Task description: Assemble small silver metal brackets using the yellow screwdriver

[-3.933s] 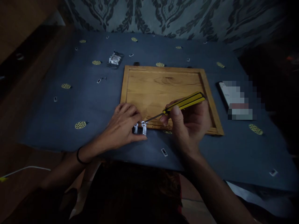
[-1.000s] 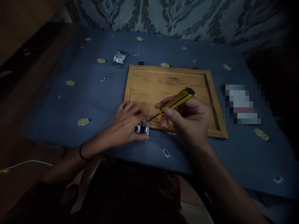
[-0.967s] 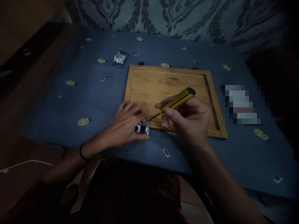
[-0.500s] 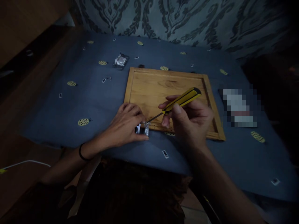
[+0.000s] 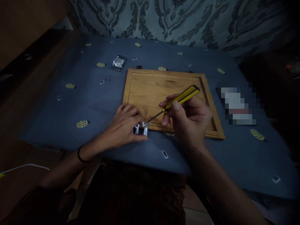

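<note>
My left hand (image 5: 122, 126) is closed around a small shiny metal part (image 5: 141, 129) and presses it down on the blue cloth at the near left corner of a wooden tray (image 5: 211, 103). My right hand (image 5: 189, 120) grips a screwdriver with a yellow and black handle (image 5: 181, 97). Its thin shaft slants down to the left and its tip meets the top of the metal part. A black band circles my left wrist.
A blue cloth with yellow pineapple prints (image 5: 70, 103) covers the table. A second cluster of metal parts (image 5: 117, 62) lies far left of the tray, with tiny screws (image 5: 106, 80) near it. A blurred-out flat item (image 5: 237, 104) lies right of the tray. A patterned wall rises behind.
Both hands stay in place on the metal part. The screwdriver handle has shifted a little, and the view has drifted slightly.
</note>
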Demonstrator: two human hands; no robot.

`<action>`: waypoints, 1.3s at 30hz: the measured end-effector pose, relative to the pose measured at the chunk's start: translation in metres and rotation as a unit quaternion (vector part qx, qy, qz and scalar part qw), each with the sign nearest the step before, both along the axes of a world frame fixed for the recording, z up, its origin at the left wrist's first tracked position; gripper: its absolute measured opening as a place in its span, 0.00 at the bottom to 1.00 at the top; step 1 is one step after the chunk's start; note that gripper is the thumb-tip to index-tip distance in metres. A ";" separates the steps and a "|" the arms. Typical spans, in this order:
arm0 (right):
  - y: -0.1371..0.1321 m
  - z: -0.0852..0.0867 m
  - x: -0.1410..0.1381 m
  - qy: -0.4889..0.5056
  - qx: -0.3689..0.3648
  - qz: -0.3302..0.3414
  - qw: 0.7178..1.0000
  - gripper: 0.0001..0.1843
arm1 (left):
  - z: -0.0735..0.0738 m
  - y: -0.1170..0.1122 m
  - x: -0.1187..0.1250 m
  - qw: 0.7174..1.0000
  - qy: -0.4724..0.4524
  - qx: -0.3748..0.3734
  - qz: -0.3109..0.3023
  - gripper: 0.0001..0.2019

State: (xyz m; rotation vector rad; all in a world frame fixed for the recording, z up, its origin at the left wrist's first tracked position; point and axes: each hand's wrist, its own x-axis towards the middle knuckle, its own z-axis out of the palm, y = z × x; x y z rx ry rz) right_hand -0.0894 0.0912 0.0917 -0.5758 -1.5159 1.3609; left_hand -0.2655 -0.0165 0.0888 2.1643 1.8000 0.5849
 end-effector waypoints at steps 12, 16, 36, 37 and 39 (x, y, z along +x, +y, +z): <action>-0.001 0.002 -0.001 0.001 0.005 0.022 1.000 0.17 | -0.003 0.000 0.000 1.000 0.001 0.015 0.003 0.21; -0.002 0.002 -0.001 -0.006 0.004 0.024 1.000 0.17 | -0.003 0.000 0.000 1.000 -0.001 0.015 -0.001 0.22; -0.007 0.013 0.000 -0.038 -0.013 0.114 0.993 0.16 | -0.007 0.000 0.000 1.000 0.005 0.027 0.004 0.22; -0.007 0.014 0.000 -0.039 -0.012 0.115 0.993 0.15 | -0.007 0.000 0.000 1.000 0.005 0.029 0.004 0.23; -0.007 0.015 -0.002 -0.036 -0.007 0.105 0.994 0.14 | -0.007 0.000 0.000 1.000 0.005 0.030 0.003 0.23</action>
